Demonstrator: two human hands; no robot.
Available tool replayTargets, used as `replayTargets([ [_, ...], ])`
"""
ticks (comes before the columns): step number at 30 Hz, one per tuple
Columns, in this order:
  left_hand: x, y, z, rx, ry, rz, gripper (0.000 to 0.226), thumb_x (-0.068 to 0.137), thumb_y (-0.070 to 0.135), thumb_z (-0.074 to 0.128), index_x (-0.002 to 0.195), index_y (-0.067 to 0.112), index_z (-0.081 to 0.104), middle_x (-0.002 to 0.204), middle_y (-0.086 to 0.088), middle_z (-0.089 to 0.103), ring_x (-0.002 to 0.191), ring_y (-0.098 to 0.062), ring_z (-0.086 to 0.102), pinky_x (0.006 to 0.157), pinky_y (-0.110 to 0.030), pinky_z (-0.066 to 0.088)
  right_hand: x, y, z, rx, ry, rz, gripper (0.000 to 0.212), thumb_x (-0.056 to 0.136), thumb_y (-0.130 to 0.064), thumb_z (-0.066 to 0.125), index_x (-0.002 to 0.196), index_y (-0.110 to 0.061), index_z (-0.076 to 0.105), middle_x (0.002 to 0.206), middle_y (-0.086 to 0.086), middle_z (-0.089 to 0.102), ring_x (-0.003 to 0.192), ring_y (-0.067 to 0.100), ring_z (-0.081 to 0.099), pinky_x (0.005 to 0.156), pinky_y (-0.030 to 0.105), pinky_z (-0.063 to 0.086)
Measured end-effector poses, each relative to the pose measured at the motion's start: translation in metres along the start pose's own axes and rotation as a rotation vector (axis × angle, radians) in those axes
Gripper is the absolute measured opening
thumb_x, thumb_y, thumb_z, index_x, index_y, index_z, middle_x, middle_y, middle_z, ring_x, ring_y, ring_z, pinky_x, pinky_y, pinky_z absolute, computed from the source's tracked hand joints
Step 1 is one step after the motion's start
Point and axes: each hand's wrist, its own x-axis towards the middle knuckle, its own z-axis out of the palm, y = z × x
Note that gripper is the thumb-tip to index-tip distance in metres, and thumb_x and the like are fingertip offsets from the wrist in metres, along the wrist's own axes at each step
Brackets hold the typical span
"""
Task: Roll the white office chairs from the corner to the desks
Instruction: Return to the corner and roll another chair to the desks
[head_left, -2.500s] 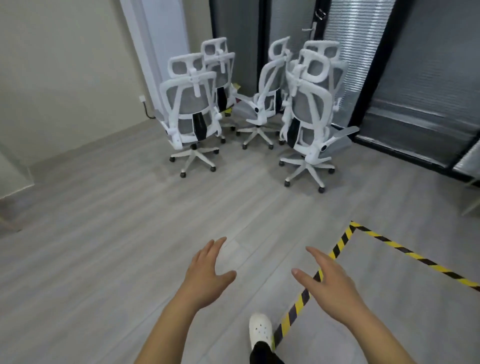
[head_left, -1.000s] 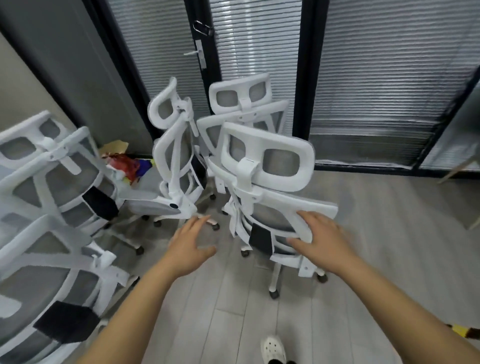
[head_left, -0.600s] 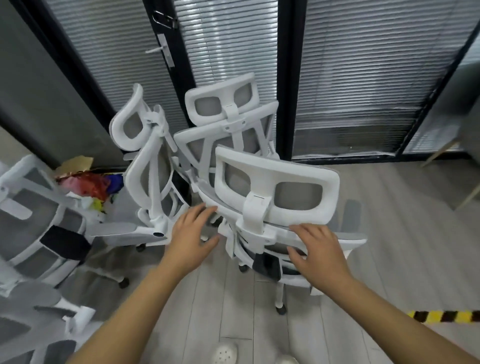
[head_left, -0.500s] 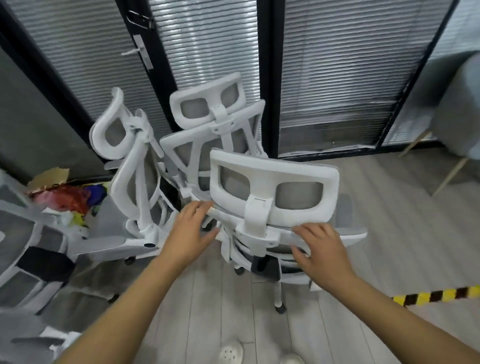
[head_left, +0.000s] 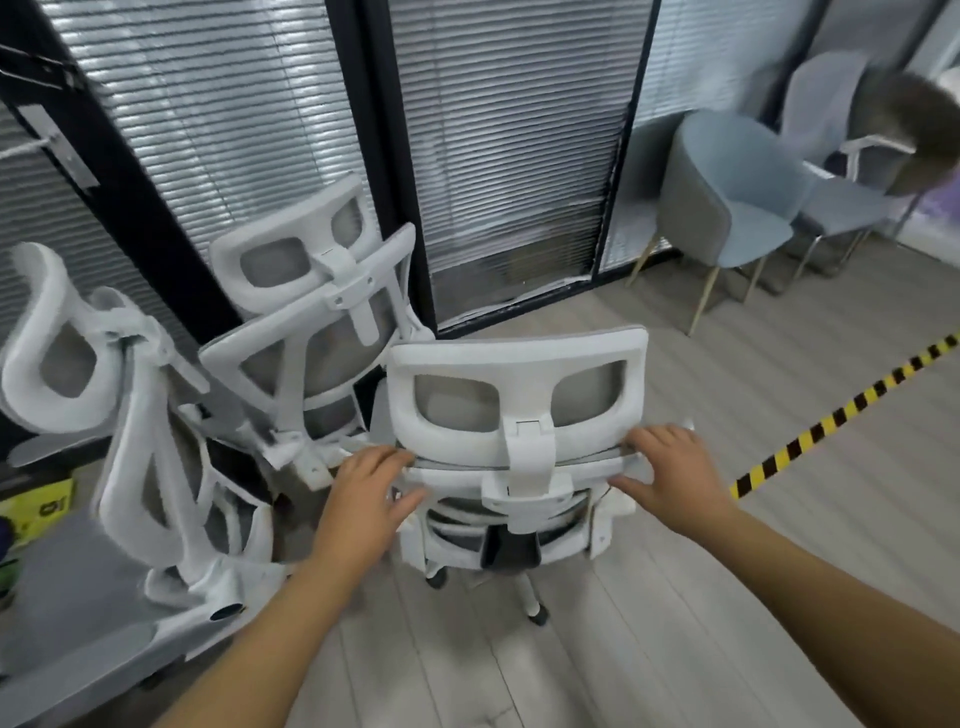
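A white office chair (head_left: 519, 364) with grey mesh stands right in front of me, its back toward me. My left hand (head_left: 366, 493) grips the left end of the backrest's top bar, just under the headrest. My right hand (head_left: 670, 473) grips the right end of the same bar. A second white chair (head_left: 322, 291) stands behind it to the left, against the black door frame. A third white chair (head_left: 130, 415) stands side-on at the far left.
Glass walls with closed blinds (head_left: 509, 145) rise straight ahead. Two blue-grey side chairs (head_left: 737, 192) stand at the right by the wall. Yellow-black floor tape (head_left: 841, 410) runs diagonally at the right. A yellow box (head_left: 41, 506) lies on the floor at the left.
I walked up to the chairs; both hands closed on the nearest chair's backrest. The chair has turned and shifted right, away from the others, and my view swung right with it.
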Motion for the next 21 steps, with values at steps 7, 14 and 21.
replayTargets([
  [7,-0.006,0.032,0.013,-0.035,0.006,-0.046,0.03,0.082,0.048,0.067,0.099,0.025,0.063,0.1,0.013,0.054,0.101,-0.012,0.049,0.079,-0.033,0.048,-0.021,0.018,-0.014,-0.023,-0.029,-0.017,0.036,0.079,-0.05,0.073,0.098,-0.023,0.057,0.095,-0.011,0.057,0.09,0.019,0.05,0.082,0.033,0.039],
  [14,-0.034,0.105,0.043,0.0,0.043,-0.024,0.028,0.081,0.046,0.07,0.095,0.022,0.065,0.095,0.014,0.054,0.092,-0.01,0.046,0.068,-0.024,0.033,-0.07,0.077,-0.038,-0.008,0.02,-0.016,0.037,0.078,-0.049,0.075,0.098,-0.023,0.059,0.093,-0.01,0.058,0.087,0.019,0.051,0.083,0.036,0.046],
  [21,-0.042,0.167,0.081,-0.144,0.025,-0.036,0.025,0.08,0.033,0.075,0.098,0.018,0.066,0.095,0.014,0.051,0.096,-0.006,0.042,0.078,-0.007,0.034,-0.129,0.13,-0.055,0.021,0.154,0.028,0.039,0.082,-0.046,0.069,0.111,-0.022,0.059,0.101,-0.009,0.059,0.093,0.011,0.044,0.087,0.033,0.046],
])
